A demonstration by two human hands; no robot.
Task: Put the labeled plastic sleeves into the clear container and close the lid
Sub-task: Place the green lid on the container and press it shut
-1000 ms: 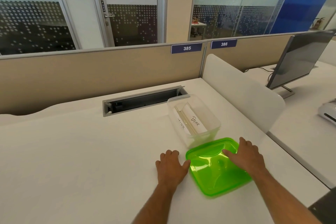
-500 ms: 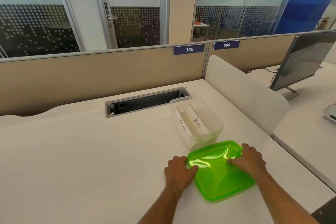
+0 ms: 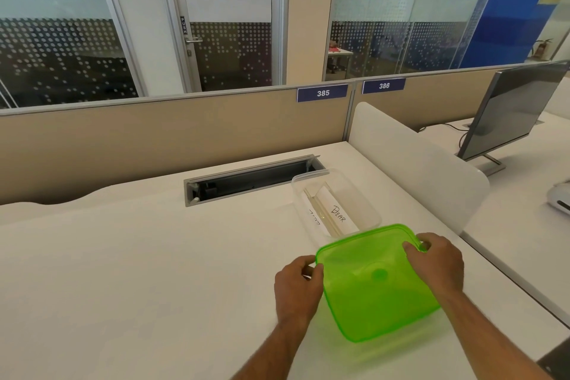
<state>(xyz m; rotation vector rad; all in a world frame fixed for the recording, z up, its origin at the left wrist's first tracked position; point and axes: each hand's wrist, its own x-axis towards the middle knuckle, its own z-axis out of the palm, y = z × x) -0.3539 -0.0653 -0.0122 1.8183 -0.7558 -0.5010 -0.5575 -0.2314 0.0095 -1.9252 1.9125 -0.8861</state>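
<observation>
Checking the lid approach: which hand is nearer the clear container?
Right. The right hand grips the green lid's far edge just beside the clear container; the left hand sits farther back.

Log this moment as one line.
left hand grips green lid | right hand grips lid | sleeves in container | lid off

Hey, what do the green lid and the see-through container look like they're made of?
Green lid: looks like translucent, glossy plastic; the desk's brightness glows through it, and a moulded rim and centre dimple show. Left hand and right hand hold it by opposite edges.

Clear container: seemingly thin transparent plastic, smooth-walled; the labeled sleeves inside read clearly through its side. Glass can't be fully ruled out.
</observation>
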